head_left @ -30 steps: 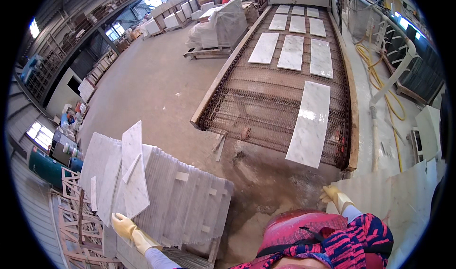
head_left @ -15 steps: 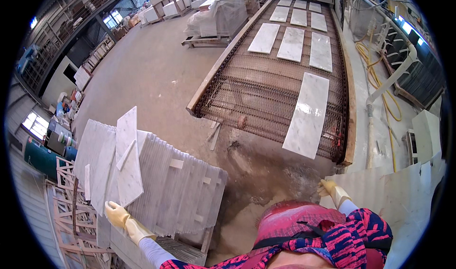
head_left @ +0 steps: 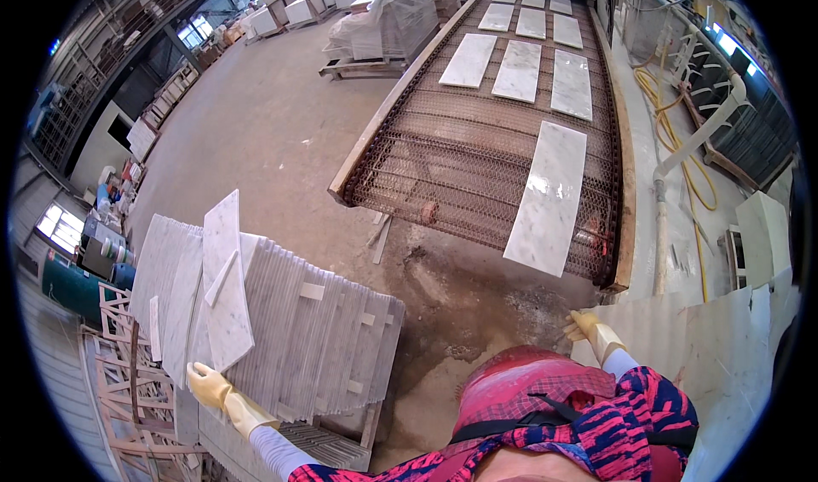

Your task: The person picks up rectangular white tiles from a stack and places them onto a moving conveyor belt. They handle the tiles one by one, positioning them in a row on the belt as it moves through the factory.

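Note:
My left hand [head_left: 210, 387], in a cream rubber glove, is closed at the lower end of a pale, grey-veined marble tile [head_left: 223, 286]. That tile lies tilted against a stack of upright marble tiles [head_left: 294, 333], with a narrow strip [head_left: 221, 279] lying across it. My right hand [head_left: 590, 329], gloved alike, hangs open beside the corrugated sheet [head_left: 656, 333] at the right, its fingers apart and nothing in them. Ahead of it, one long marble tile [head_left: 550, 197] lies wet and shiny at the near end of a mesh conveyor [head_left: 426, 171].
Several more tiles [head_left: 515, 71] lie in rows farther up the conveyor. Its wooden side rail [head_left: 400, 90] borders the open floor. A plastic-wrapped pallet [head_left: 383, 26] stands beyond, a yellow hose [head_left: 673, 133] trails at right, and wooden frames [head_left: 128, 371] stand left of the stack.
The view has shifted slightly, so the conveyor and its tiles sit a little higher and further left. Both hands keep nearly the same places, and the tile by my left hand has barely moved.

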`<action>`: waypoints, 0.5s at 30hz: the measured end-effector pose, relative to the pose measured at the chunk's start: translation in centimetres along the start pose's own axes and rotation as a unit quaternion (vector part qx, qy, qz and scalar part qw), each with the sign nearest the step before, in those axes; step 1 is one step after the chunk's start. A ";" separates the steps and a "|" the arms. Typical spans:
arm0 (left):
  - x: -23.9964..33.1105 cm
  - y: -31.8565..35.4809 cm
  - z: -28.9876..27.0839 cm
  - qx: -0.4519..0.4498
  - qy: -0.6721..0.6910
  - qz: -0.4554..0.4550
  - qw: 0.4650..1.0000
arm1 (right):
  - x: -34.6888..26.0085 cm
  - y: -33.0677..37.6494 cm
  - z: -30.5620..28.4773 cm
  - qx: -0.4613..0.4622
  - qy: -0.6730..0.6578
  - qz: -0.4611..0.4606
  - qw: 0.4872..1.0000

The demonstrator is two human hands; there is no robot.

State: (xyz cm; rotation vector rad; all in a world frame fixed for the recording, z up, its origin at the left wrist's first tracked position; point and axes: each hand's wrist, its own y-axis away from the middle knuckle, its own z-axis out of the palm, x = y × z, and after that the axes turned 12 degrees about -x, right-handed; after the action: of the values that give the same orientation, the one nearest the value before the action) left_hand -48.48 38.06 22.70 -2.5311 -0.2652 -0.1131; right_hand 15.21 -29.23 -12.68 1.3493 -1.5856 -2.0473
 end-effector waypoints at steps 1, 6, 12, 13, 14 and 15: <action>0.0 0.0 -0.1 -0.001 -0.002 -0.002 1.000 | -0.2 0.0 0.1 -0.002 -0.002 -0.001 1.000; -0.4 -0.3 0.1 0.002 0.005 0.006 1.000 | -0.6 -0.3 0.5 0.004 -0.008 0.013 1.000; -0.2 -0.3 0.2 -0.001 0.006 0.004 1.000 | 0.1 -1.4 0.3 -0.002 -0.016 0.020 1.000; -0.2 -0.2 0.2 -0.001 0.006 0.003 1.000 | 0.0 -1.4 0.3 -0.004 -0.016 0.020 1.000; -0.1 -0.2 0.1 -0.001 0.008 0.002 1.000 | -0.1 -1.3 0.3 -0.006 -0.015 0.020 1.000; -0.1 -0.1 0.0 -0.001 0.008 0.001 1.000 | -0.5 -0.9 0.4 -0.007 -0.016 0.021 1.000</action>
State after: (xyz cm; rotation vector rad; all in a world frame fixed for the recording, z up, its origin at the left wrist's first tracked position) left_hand -48.57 38.12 22.78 -2.5315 -0.2573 -0.1328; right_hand 15.44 -28.28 -13.22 1.2751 -1.5939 -2.0617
